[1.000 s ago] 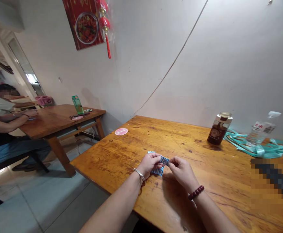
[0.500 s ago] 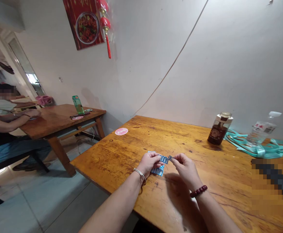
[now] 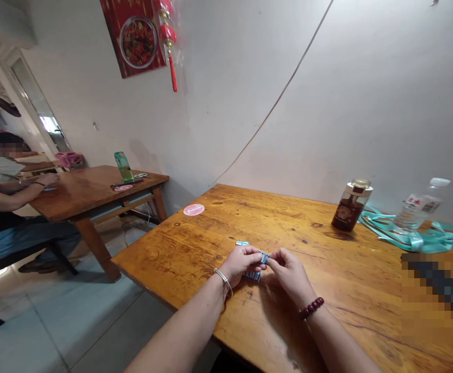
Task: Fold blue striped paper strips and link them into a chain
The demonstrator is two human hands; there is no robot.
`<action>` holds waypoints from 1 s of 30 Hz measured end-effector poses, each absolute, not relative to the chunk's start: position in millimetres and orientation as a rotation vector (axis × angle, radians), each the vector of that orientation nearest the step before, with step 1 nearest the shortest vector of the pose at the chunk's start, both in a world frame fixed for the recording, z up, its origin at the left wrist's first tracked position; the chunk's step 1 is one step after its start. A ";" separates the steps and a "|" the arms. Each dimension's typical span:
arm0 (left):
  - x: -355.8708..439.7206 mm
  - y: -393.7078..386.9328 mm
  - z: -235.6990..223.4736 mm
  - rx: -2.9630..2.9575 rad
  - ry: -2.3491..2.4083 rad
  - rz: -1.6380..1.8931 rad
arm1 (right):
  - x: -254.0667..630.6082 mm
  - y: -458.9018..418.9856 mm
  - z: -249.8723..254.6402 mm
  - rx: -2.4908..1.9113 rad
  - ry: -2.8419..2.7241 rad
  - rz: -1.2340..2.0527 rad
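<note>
My left hand and my right hand meet over the wooden table, fingertips pinched together on a small blue-and-white striped paper strip. More of the same blue striped paper pokes out under my left hand on the tabletop. A small loose blue piece lies on the wood just beyond my left hand. A silver bangle sits on my left wrist and a dark red bead bracelet on my right.
A brown bottle with a cream lid, a clear water bottle and teal ribbon stand at the back right. A pink round sticker lies near the far left corner. Another person sits at a second table to the left.
My right hand, which had drawn the strip out a little to the right, has come back against my left hand. The hands now sit slightly nearer me, uncovering the small loose piece.
</note>
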State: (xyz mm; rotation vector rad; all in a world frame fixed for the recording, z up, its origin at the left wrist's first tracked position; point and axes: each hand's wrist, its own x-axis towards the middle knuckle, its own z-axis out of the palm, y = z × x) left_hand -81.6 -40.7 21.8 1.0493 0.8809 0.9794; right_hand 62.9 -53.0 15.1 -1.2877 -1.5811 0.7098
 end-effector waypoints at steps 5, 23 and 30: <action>-82.6 -40.0 20.5 1.064 0.860 0.973 | 62.8 -56.0 19.3 -1.227 -1.579 0.764; -85.4 -49.4 30.8 1.153 0.583 0.830 | 57.8 -66.8 26.7 -0.702 -0.931 1.925; -84.0 -49.4 32.9 1.080 0.628 0.875 | 52.5 -67.4 32.0 -1.027 -1.229 1.435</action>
